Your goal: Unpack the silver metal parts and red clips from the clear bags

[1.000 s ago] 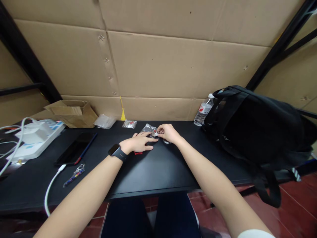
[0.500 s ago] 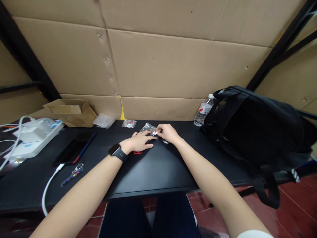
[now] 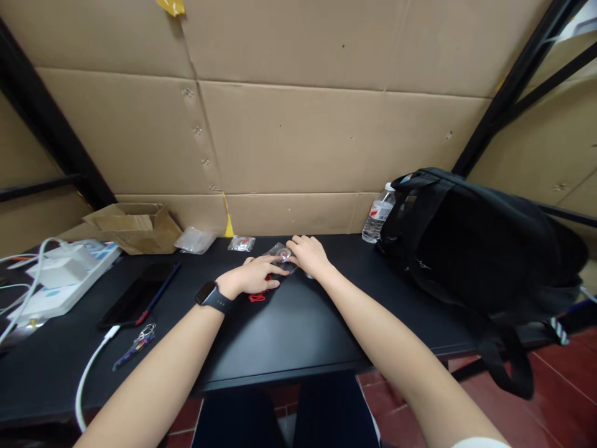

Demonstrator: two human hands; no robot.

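A small clear plastic bag lies on the black desk with a round silvery item with a red centre in or on it. My left hand rests flat with its fingers spread, the fingertips on the bag's near side. At the bag's right edge, my right hand has its fingers bent and closed on the plastic; its palm hides part of the grip. Under the right hand, a bit of a shiny round object peeks out. A red cord lies partly beneath my left hand.
Behind lie another small packet, a crumpled clear bag and a cardboard box. To the left are a phone, a keychain and a power strip. A water bottle and black backpack stand right.
The round silvery item now lies flatter between my hands, with its red centre showing. My right hand has turned over the bag's edge. More red cord shows, and the view has tilted up slightly.
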